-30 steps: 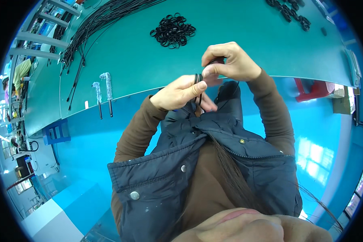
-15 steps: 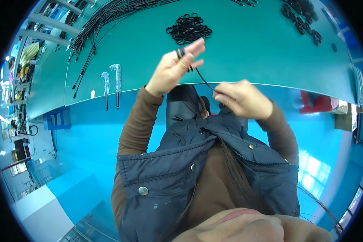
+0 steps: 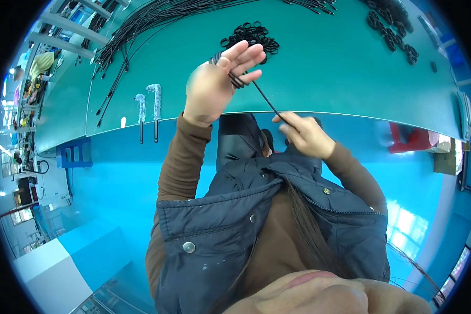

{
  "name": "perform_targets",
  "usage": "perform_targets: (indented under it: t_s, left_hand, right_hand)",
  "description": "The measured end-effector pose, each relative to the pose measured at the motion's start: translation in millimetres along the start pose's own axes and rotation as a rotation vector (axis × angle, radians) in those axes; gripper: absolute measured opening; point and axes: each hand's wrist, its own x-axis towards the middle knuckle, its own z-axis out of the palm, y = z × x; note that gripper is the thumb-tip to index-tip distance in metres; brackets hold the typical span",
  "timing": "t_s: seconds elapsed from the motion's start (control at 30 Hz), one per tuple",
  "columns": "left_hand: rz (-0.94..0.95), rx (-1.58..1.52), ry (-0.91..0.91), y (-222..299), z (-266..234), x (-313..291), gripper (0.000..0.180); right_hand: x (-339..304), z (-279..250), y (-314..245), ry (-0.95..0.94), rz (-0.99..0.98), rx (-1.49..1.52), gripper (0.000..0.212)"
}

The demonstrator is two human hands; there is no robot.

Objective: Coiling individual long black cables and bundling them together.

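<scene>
Several turns of a black cable (image 3: 267,98) are looped around my left hand (image 3: 210,91), whose palm faces up with the fingers spread apart. From these loops the cable runs straight down to my right hand (image 3: 310,137), which is closed on its other stretch. Both hands are above the table's near edge. Just beyond my left fingertips lies a pile of small black rings (image 3: 250,36), partly hidden by the fingers. The cable's end inside my right hand cannot be made out.
A bundle of long black cables (image 3: 141,26) lies along the far left of the green table (image 3: 340,68). Two plastic-wrapped hooked pieces (image 3: 156,104) jut over its front edge. Coiled black cables (image 3: 390,34) sit far right. A red stool (image 3: 403,138) and blue stool (image 3: 74,154) stand below.
My left hand has turned its palm up and spread its fingers, with the loops showing across it. My right hand has shifted slightly down and left, and the cable between them looks straighter.
</scene>
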Motion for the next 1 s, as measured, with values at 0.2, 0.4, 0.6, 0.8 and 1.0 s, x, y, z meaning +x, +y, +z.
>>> perform_targets:
  t_s: [0.2, 0.4, 0.6, 0.8, 1.0]
  left_hand:
    - [0.013, 0.462, -0.162, -31, 3, -24, 0.042]
    - [-0.474, 0.059, -0.517, -7, 19, -27, 0.042]
    - [-0.503, -0.189, -0.342, -14, 15, -32, 0.049]
    - [-0.298, -0.354, 0.005, -16, 11, -14, 0.046]
    - [-0.185, -0.205, 0.223, -24, 1, -15, 0.042]
  right_hand:
    - [25, -44, -50, -0.150, -0.346, -0.396, 0.003]
    - [62, -53, -17, -0.111, -0.247, 0.011, 0.003]
    - [47, -15, 17, -0.025, -0.047, 0.206, 0.010]
    - [20, -3, 29, 0.054, 0.119, 0.073, 0.018]
    - [-11, -7, 17, 0.054, -0.088, -0.548, 0.016]
